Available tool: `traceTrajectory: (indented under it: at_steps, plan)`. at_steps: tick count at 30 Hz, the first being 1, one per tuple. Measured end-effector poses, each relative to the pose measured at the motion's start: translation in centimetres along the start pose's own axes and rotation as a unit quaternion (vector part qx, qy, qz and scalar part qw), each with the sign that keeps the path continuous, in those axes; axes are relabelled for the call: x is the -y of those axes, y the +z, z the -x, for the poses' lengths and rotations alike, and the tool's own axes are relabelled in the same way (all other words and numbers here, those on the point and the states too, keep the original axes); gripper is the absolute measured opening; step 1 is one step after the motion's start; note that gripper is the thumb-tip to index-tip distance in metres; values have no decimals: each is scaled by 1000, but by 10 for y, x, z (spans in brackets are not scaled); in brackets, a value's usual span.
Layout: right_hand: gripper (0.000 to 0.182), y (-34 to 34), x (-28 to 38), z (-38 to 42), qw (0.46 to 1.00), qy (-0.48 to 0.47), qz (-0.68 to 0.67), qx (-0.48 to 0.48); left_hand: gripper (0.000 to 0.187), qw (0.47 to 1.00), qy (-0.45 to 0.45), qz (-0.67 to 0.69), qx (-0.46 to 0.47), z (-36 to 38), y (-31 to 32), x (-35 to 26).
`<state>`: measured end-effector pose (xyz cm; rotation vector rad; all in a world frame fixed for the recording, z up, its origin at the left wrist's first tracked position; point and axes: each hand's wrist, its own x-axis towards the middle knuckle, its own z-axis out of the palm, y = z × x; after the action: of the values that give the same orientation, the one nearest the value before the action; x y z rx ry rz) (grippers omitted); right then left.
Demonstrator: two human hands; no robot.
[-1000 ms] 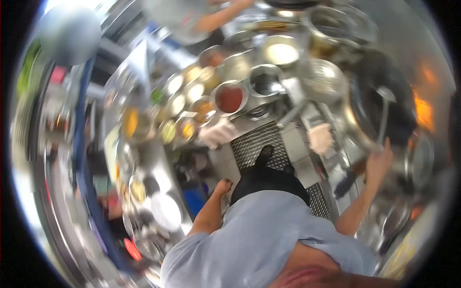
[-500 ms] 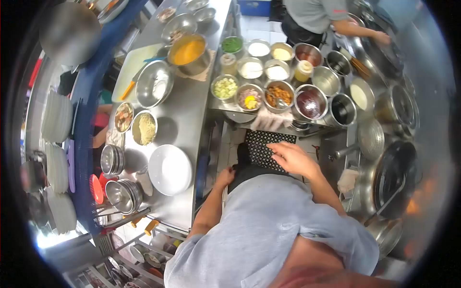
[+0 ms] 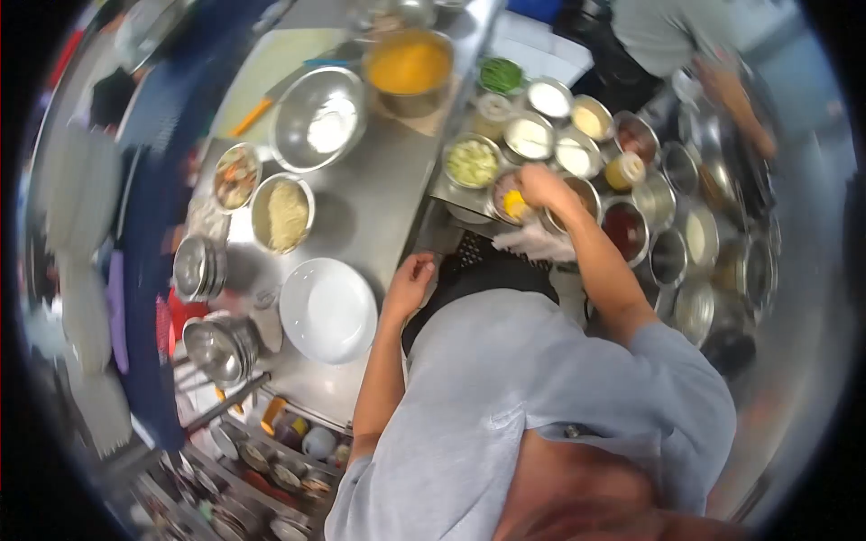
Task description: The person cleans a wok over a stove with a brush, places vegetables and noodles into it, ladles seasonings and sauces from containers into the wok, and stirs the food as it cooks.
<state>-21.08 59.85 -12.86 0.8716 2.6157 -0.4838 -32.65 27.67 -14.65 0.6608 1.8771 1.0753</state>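
Observation:
My right hand reaches over the containers, at the edge of the bowl with the pink pieces and yellow food; its fingers are bent and what they hold, if anything, is hidden. Partly under my hand and wrist is the neighbouring metal bowl. Just left of them sits a bowl of pale green chopped pieces. Beside the counter edge at my waist, my left hand hangs with loosely curled fingers, touching no container. A large white bowl stands on the steel counter to its left.
On the steel counter are a pot of orange liquid, a metal mixing bowl, a bowl of noodles and stacked metal bowls. Another person's arm is at the upper right. A cloth hangs below the containers.
My right hand has moved forward from in front of my body to the food containers. My left hand has risen slightly beside the counter. The view has turned and shifted.

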Motion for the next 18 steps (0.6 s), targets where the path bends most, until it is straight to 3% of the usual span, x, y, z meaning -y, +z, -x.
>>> traceTrajectory:
  at_steps: [1, 3, 4, 8, 10, 12, 14, 16, 18]
  plan:
    - [18, 7, 2, -15, 999, -21, 39, 23, 34, 999, -32, 33, -27, 3, -6, 1]
    - [19, 6, 19, -15, 996, -85, -19, -16, 33, 996, -55, 51, -44, 5, -3, 18]
    - [22, 12, 24, -18, 999, -29, 6, -18, 33, 995, -61, 64, -45, 10, -1, 17]
    - [29, 10, 27, -15, 999, -29, 19, -21, 32, 987, -99, 99, -74, 8, 2, -4]
    - [33, 4, 33, -10, 999, 35, 28, -25, 32, 976, -74, 176, -101, -1, 4, 3]
    - [34, 12, 33, -10, 998, 11, 52, -15, 32, 976, -66, 170, -119, -4, -5, -5]
    - [36, 22, 29, -13, 997, -6, 75, -12, 31, 946, -47, 258, -192, -11, -15, -12]
    - [37, 30, 26, -22, 997, -14, 72, -27, 30, 941, -34, 252, -224, -11, -36, -25]
    - [32, 29, 28, -22, 998, -10, 52, -38, 26, 905, -12, 266, -331, -9, -61, -26]
